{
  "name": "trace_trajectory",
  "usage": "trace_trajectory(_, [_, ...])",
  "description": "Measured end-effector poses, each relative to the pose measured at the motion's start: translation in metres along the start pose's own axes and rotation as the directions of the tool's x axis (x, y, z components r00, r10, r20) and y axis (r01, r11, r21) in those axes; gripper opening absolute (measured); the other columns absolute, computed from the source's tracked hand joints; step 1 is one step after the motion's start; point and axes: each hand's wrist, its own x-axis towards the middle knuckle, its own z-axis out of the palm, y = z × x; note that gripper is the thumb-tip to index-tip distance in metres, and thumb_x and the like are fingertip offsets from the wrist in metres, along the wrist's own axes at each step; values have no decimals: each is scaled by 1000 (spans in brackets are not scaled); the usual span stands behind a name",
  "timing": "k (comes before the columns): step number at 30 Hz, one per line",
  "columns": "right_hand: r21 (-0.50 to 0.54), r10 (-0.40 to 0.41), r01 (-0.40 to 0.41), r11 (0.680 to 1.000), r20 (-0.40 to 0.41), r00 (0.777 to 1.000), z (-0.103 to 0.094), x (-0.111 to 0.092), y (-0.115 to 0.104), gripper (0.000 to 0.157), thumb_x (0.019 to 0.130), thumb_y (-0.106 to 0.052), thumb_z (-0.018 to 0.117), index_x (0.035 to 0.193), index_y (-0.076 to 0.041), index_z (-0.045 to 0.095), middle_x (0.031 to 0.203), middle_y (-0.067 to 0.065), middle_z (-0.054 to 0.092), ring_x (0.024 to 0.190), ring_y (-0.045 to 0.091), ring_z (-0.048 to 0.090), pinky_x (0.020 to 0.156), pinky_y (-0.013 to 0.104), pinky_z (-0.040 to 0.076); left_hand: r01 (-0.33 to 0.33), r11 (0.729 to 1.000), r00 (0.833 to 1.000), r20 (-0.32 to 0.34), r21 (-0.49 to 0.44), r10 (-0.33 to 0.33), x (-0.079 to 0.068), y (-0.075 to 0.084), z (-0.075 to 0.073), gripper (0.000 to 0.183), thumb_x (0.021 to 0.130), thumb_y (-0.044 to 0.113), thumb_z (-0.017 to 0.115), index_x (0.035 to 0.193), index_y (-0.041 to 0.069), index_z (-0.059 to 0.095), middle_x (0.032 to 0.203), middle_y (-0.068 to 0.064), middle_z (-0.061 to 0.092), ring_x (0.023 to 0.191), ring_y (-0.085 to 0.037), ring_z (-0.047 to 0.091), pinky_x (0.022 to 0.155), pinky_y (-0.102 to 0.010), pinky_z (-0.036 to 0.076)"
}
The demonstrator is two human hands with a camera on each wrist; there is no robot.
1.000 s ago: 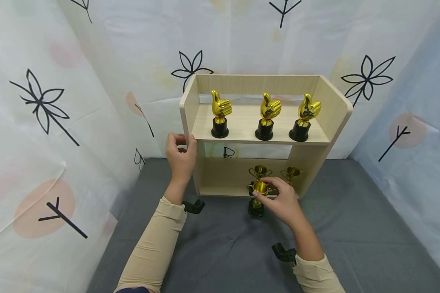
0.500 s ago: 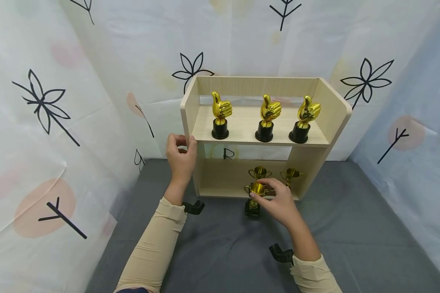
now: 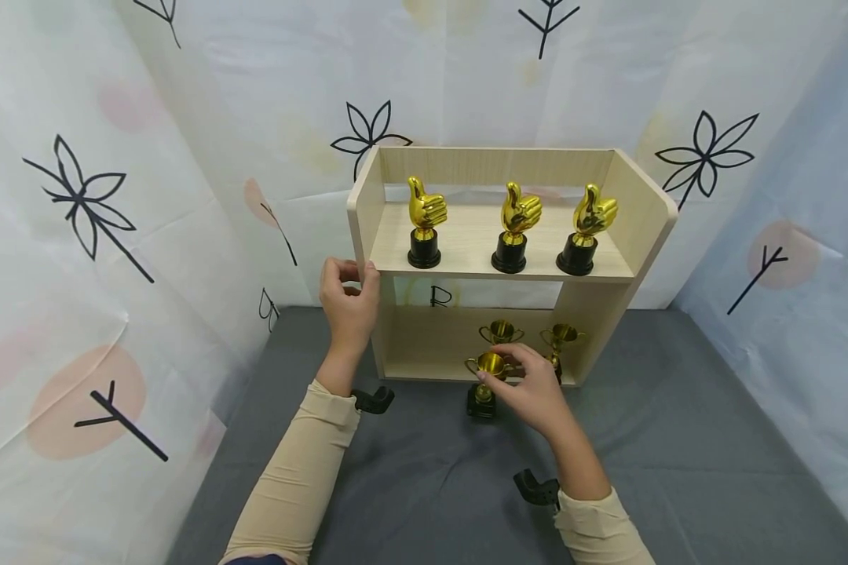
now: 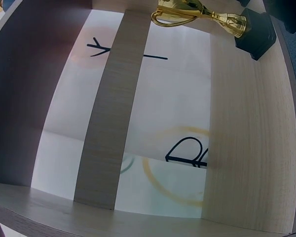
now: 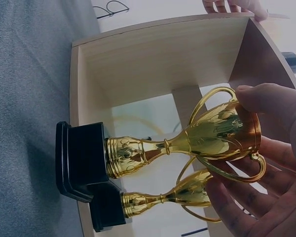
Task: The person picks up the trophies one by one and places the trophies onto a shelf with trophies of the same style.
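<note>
My right hand [image 3: 533,388] holds a gold trophy cup [image 3: 491,364] by its bowl, in front of the lower level of a wooden shelf [image 3: 424,369]. In the right wrist view the thumb lies on the bowl near one handle of this trophy cup [image 5: 219,131], with fingers at the far side; its black base hangs free. A second trophy cup [image 5: 192,190] stands behind it, on the shelf's lower board. A third trophy cup [image 3: 561,337] stands near the right side panel. My left hand [image 3: 349,310] grips the front edge of the shelf's left panel.
On the upper board stand three gold thumbs-up trophies [image 3: 424,212] with black bases. Grey cloth [image 3: 431,479] covers the table under the shelf. Patterned white fabric [image 3: 240,118] hangs behind and at both sides.
My right hand has moved a little to the left with the trophy cup, uncovering more of the trophy cup at the right. My left hand has stayed on the panel.
</note>
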Motion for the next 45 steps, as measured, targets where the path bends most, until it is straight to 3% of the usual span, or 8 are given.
trace_trajectory(9, [0, -3, 3, 1000, 13, 1000, 4, 1, 1, 46, 92, -25, 85, 134, -11, 70, 133, 12, 70, 120, 32, 68, 98, 56, 59, 2, 1000, 1000, -2, 6, -2, -1, -2, -1, 20, 95, 3, 67, 94, -12, 54, 94, -27, 57, 87, -33, 58, 69, -23, 43])
trace_trajectory(13, [0, -8, 8, 1000, 6, 1000, 4, 3, -1, 45, 92, -24, 85, 133, -11, 71, 133, 11, 70, 121, 32, 68, 96, 54, 60, -7, 1000, 1000, -2, 6, 7, 0, -1, -1, 20, 95, 3, 67, 93, -12, 54, 95, -27, 57, 88, -35, 58, 69, -30, 44])
trace_trajectory(18, [1, -4, 4, 1000, 7, 1000, 6, 4, -2, 44, 93, -24, 84, 133, -11, 71, 132, 11, 70, 120, 31, 68, 96, 54, 60, -11, 1000, 1000, 0, 8, 11, 0, -1, 0, 19, 95, 2, 67, 92, -12, 54, 95, -27, 58, 87, -35, 59, 68, -22, 42])
trace_trajectory(26, [16, -12, 12, 1000, -6, 1000, 8, 4, -2, 44, 92, -23, 84, 132, -10, 71, 131, 12, 70, 118, 32, 69, 95, 57, 60, -18, 1000, 1000, -2, 0, 18, 1, 0, 0, 19, 95, 1, 66, 92, -13, 52, 95, -29, 57, 87, -38, 58, 68, -56, 46])
trace_trajectory(35, [-8, -15, 15, 1000, -17, 1000, 10, 6, -1, 46, 92, -24, 85, 132, -7, 71, 130, 13, 70, 114, 33, 69, 93, 56, 61, -23, 1000, 1000, -7, 5, 23, 1, -1, 0, 19, 94, 0, 66, 91, -12, 53, 94, -28, 57, 87, -38, 58, 67, -41, 46])
trace_trajectory(38, [-8, -13, 13, 1000, -20, 1000, 11, 6, -1, 46, 92, -24, 85, 132, -8, 71, 130, 13, 70, 114, 33, 69, 93, 56, 60, -24, 1000, 1000, -7, 0, 24, 1, -1, 0, 19, 94, 0, 66, 91, -13, 52, 93, -28, 57, 87, -38, 58, 68, -47, 47])
trace_trajectory(42, [-5, -9, 9, 1000, -18, 1000, 12, 7, 1, 45, 92, -25, 85, 132, -10, 71, 130, 12, 71, 114, 32, 69, 93, 55, 61, -24, 1000, 1000, -6, -12, 24, 0, 0, 1, 19, 95, -1, 66, 91, -13, 52, 94, -29, 56, 87, -40, 57, 69, -65, 47])
trace_trajectory(45, [-4, -9, 9, 1000, -14, 1000, 12, 7, 1, 46, 92, -26, 85, 132, -8, 71, 130, 12, 71, 114, 31, 69, 93, 54, 61, -23, 1000, 1000, -6, -14, 23, 0, 0, 1, 19, 95, -1, 65, 91, -14, 51, 94, -30, 56, 87, -42, 56, 70, -70, 46])
